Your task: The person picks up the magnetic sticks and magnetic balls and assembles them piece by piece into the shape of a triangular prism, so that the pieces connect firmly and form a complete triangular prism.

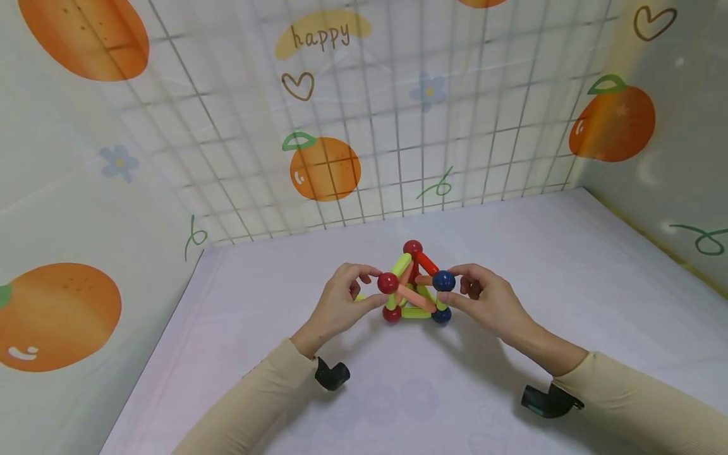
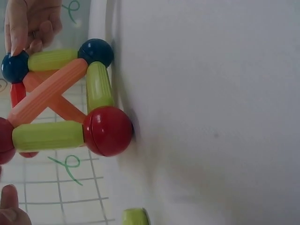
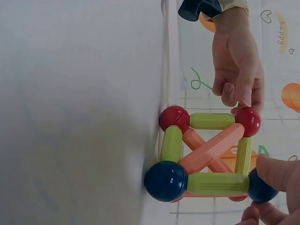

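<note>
A frame of magnetic balls and rods stands on the table, with red and blue balls joined by lime, orange and red rods. My left hand [image 1: 341, 300] holds its upper red ball [image 1: 388, 283] between thumb and index finger. On the other side, my right hand [image 1: 495, 303] pinches the upper blue ball [image 1: 443, 280]. Below these are a lower red ball [image 2: 108, 131] and a lower blue ball [image 3: 165, 181], both at table level. Orange rods [image 3: 213, 149] slant between the balls. Another red ball [image 1: 412, 248] tops the back.
A loose lime piece [image 2: 135, 216] lies on the table by my left hand, mostly hidden in the head view. The pale tabletop [image 1: 256, 404] meets a printed curtain over a wire grid [image 1: 392, 126] behind. Black wrist cameras [image 1: 550, 401] hang under both sleeves.
</note>
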A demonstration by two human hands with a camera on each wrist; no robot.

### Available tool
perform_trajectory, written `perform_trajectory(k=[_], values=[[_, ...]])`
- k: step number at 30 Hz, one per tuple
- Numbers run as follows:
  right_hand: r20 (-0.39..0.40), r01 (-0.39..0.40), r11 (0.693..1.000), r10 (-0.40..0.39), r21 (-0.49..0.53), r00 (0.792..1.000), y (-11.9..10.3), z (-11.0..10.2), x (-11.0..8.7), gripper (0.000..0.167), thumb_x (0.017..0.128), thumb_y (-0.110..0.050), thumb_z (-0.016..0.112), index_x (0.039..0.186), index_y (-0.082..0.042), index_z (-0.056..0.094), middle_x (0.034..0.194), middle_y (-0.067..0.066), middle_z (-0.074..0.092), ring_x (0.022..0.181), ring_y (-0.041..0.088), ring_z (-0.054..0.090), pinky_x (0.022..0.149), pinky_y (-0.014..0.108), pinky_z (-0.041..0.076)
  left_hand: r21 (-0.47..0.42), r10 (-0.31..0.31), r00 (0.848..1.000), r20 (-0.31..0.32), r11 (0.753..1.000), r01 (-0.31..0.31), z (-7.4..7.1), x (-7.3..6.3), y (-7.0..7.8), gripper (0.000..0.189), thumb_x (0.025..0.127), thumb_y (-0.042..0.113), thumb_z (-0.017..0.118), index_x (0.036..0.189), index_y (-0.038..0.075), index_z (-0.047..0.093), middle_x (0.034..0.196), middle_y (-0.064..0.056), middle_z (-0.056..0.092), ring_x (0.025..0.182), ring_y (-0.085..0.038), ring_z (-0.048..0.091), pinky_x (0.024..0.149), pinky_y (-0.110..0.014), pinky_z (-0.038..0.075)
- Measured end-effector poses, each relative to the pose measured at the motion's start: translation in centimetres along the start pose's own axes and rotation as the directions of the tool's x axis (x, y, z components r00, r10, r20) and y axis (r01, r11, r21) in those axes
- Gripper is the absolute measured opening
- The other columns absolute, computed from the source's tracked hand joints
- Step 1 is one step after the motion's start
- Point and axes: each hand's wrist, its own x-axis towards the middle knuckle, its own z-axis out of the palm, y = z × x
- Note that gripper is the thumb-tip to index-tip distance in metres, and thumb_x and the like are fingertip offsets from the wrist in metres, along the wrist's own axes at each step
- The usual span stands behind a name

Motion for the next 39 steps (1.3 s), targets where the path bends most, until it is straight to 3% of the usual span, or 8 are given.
perform_trajectory(k=[4, 13, 20, 25, 29, 34, 39], values=[[0.002, -0.011, 1.0, 0.011, 0.0, 1.0, 0.0, -0.1, 0.0, 0.047, 0.083, -0.032, 0.079, 0.122, -0.012, 0.063, 0.087, 0.007, 0.053, 0.077, 0.021, 0.047, 0.056, 0.024, 0.038, 0.053, -0.052, 0.999, 0.012, 0.997, 0.051, -0.5, 0.0, -1.2, 0.043, 0.082, 0.024, 0.08, 0.121, 0.016, 0.064, 0.105, -0.011, 0.059, 0.076, -0.017, 0.046, 0.067, -0.024, 0.039], [0.009, -0.031, 1.0, 0.03, 0.005, 0.999, -0.1, -0.1, 0.1, 0.05, 0.082, -0.032, 0.079, 0.125, -0.012, 0.061, 0.088, 0.007, 0.053, 0.08, 0.022, 0.047, 0.057, 0.025, 0.039, 0.194, -0.193, 0.981, 0.022, 0.963, 0.185, -2.3, 0.5, -5.9, 0.044, 0.083, 0.024, 0.077, 0.123, 0.011, 0.066, 0.113, -0.014, 0.057, 0.092, -0.025, 0.052, 0.081, -0.032, 0.041], [-0.001, -0.031, 1.0, 0.031, 0.003, 1.0, 0.0, 0.1, 0.1, 0.048, 0.083, -0.03, 0.079, 0.124, -0.013, 0.061, 0.088, 0.007, 0.053, 0.078, 0.022, 0.047, 0.056, 0.024, 0.039, 0.261, -0.246, 0.969, 0.034, 0.938, 0.229, -3.0, 0.8, -7.5, 0.045, 0.082, 0.023, 0.076, 0.124, 0.013, 0.065, 0.113, -0.015, 0.057, 0.094, -0.024, 0.053, 0.08, -0.033, 0.041], [-0.002, -0.017, 1.0, 0.017, 0.007, 1.0, 0.2, 0.2, 0.0, 0.047, 0.083, -0.029, 0.079, 0.123, -0.013, 0.061, 0.087, 0.007, 0.053, 0.077, 0.022, 0.047, 0.056, 0.024, 0.039, 0.246, -0.212, 0.977, 0.034, 0.949, 0.197, -3.1, 0.7, -8.4, 0.041, 0.081, 0.023, 0.077, 0.121, 0.015, 0.069, 0.111, -0.017, 0.058, 0.095, -0.026, 0.054, 0.078, -0.033, 0.04], [0.004, -0.039, 0.999, 0.038, 0.007, 0.999, 0.2, 0.0, -0.2, 0.048, 0.083, -0.031, 0.079, 0.124, -0.014, 0.061, 0.088, 0.008, 0.053, 0.078, 0.022, 0.047, 0.057, 0.024, 0.04, 0.227, -0.134, 0.99, 0.036, 0.966, 0.123, -2.8, 0.6, -8.7, 0.037, 0.079, 0.022, 0.078, 0.115, 0.016, 0.072, 0.105, -0.017, 0.057, 0.089, -0.024, 0.053, 0.074, -0.031, 0.04], [0.006, -0.045, 0.999, 0.045, 0.007, 0.999, 0.3, 0.1, -0.3, 0.049, 0.082, -0.032, 0.079, 0.124, -0.014, 0.061, 0.088, 0.008, 0.053, 0.078, 0.021, 0.047, 0.056, 0.025, 0.04, 0.208, -0.125, 0.992, 0.035, 0.971, 0.115, -2.5, 0.6, -8.7, 0.028, 0.078, 0.021, 0.078, 0.106, 0.018, 0.076, 0.103, -0.016, 0.056, 0.09, -0.024, 0.053, 0.075, -0.031, 0.04], [-0.006, -0.022, 1.0, 0.022, 0.009, 1.0, 0.3, 0.1, -0.2, 0.048, 0.082, -0.031, 0.08, 0.122, -0.015, 0.061, 0.087, 0.008, 0.053, 0.077, 0.021, 0.046, 0.056, 0.025, 0.039, 0.232, -0.153, 0.988, 0.025, 0.962, 0.143, -2.5, 0.8, -8.6, 0.022, 0.077, 0.02, 0.08, 0.098, 0.016, 0.076, 0.103, -0.015, 0.057, 0.091, -0.025, 0.054, 0.078, -0.033, 0.04]])
